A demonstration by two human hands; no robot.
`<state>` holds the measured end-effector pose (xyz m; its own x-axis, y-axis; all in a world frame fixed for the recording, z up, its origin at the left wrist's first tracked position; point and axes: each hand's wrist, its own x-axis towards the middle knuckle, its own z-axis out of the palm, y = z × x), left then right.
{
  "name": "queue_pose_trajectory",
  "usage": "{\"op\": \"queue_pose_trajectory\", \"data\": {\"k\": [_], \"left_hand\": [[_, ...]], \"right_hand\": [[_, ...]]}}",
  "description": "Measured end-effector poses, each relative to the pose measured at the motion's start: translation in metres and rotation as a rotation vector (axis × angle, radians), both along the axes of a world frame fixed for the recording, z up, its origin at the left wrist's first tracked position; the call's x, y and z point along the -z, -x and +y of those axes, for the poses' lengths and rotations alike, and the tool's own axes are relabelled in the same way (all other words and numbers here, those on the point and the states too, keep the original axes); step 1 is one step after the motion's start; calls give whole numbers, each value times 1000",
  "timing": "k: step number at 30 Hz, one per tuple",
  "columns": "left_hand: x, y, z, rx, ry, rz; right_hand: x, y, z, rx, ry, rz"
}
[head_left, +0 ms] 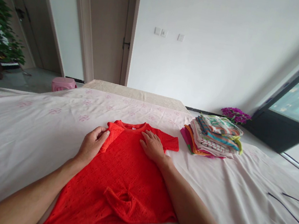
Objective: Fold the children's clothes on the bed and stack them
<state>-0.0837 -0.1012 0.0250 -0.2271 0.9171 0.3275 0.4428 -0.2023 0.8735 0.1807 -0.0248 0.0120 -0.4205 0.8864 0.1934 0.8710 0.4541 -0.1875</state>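
A red short-sleeved shirt lies spread on the pale bedsheet, its neckline pointing away from me. Near the shoulder on the left, my left hand pinches the sleeve, which is folded inward over the body of the shirt. My right hand rests flat on the upper chest with its fingers stretched out. The right sleeve lies out to the side. Close to the hem, a gathered knot with a hole bunches up the fabric.
A stack of folded clothes stands right of the shirt on the sheet. Dark cords lie at the far right. Beyond the bed are a pink stool, purple flowers and a leafy plant.
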Motion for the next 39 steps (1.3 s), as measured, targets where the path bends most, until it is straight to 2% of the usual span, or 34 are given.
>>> {"op": "queue_pose_trajectory", "data": {"k": [14, 30, 39], "left_hand": [[3, -2, -1, 95, -9, 37], [3, -4, -2, 122, 31, 133], [8, -7, -2, 188, 44, 274]], "right_hand": [[-2, 1, -1, 4, 15, -13], [-1, 1, 0, 3, 11, -8], [-3, 2, -1, 5, 18, -19]]}}
